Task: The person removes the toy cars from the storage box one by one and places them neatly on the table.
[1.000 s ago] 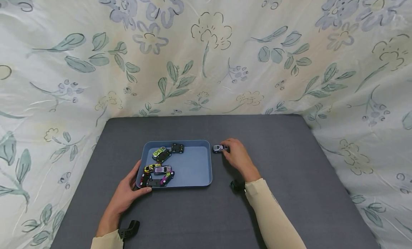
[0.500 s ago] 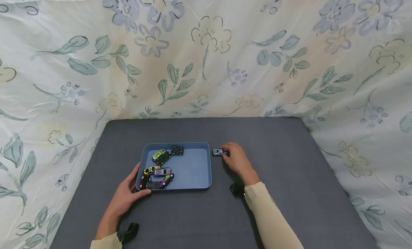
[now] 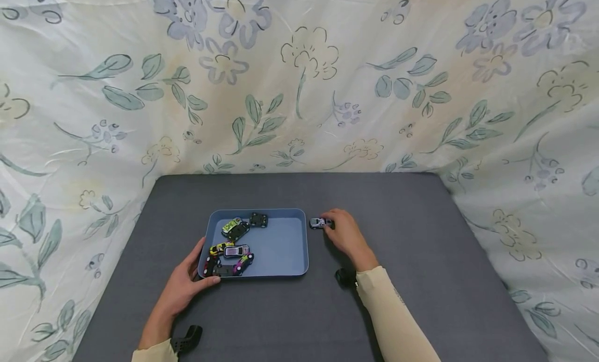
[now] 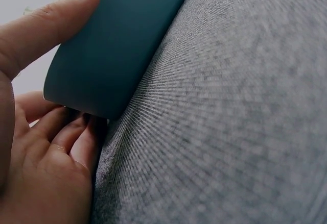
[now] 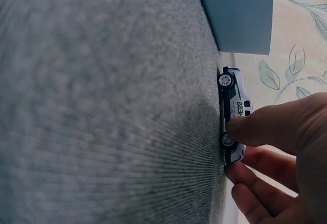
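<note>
My left hand [image 3: 184,288] holds the near left corner of a blue tray [image 3: 283,245]. In the left wrist view its thumb lies against the tray's side wall [image 4: 115,45], and its fingers bend round the end. Just right of the tray, my right hand [image 3: 348,236] pinches a small white toy car [image 3: 317,223] by its rear part. The right wrist view shows the car [image 5: 235,94] with its wheels at the grey cloth and green lettering on its side. Inside the tray, several toy cars lie toward the left, including a yellow-green one [image 3: 231,225] and a silver-purple one [image 3: 236,251].
A dark grey cloth [image 3: 262,320] covers the table under tray and car. Behind it and at both sides hangs a flowered curtain [image 3: 309,117]. A black wrist strap [image 3: 187,339] shows at the left wrist, and a dark device [image 3: 344,278] at the right.
The whole head view has shifted slightly downward in frame. Both hands, the tray and the white toy car keep nearly the same places relative to one another.
</note>
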The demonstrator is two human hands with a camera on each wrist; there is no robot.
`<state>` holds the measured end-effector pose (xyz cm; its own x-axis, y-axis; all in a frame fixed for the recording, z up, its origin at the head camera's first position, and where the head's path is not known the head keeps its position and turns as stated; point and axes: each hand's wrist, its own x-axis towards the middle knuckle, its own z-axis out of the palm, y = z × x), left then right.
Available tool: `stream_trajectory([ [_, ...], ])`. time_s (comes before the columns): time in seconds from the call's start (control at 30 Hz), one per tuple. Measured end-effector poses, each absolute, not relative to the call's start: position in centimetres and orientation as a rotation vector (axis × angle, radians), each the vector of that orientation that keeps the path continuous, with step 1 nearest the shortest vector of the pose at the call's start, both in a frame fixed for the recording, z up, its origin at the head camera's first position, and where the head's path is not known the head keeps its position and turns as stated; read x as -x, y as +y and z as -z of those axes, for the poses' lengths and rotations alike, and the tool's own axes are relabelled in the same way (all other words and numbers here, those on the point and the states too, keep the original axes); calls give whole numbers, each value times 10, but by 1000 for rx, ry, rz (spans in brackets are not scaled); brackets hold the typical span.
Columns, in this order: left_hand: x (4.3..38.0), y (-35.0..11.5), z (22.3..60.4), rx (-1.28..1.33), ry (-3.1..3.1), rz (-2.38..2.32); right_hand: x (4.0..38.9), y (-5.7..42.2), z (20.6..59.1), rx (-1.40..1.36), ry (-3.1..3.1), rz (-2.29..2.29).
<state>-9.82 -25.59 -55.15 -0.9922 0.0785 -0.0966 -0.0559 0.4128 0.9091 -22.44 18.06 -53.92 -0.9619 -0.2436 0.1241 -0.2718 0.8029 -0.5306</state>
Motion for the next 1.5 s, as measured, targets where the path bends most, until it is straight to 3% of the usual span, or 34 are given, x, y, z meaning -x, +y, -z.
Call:
stream_trajectory([
  [0.63,98,-253,554,-25,2512,-1661,224,152,506,-441,-2848,-891],
  [1.03,97,-253,553,-10,2510,-1651,229,102,480,-671,-2885,-789],
  [1.5,100,-255,554,-36,2535,-1650,241,53,495,-899,-2988,-746],
])
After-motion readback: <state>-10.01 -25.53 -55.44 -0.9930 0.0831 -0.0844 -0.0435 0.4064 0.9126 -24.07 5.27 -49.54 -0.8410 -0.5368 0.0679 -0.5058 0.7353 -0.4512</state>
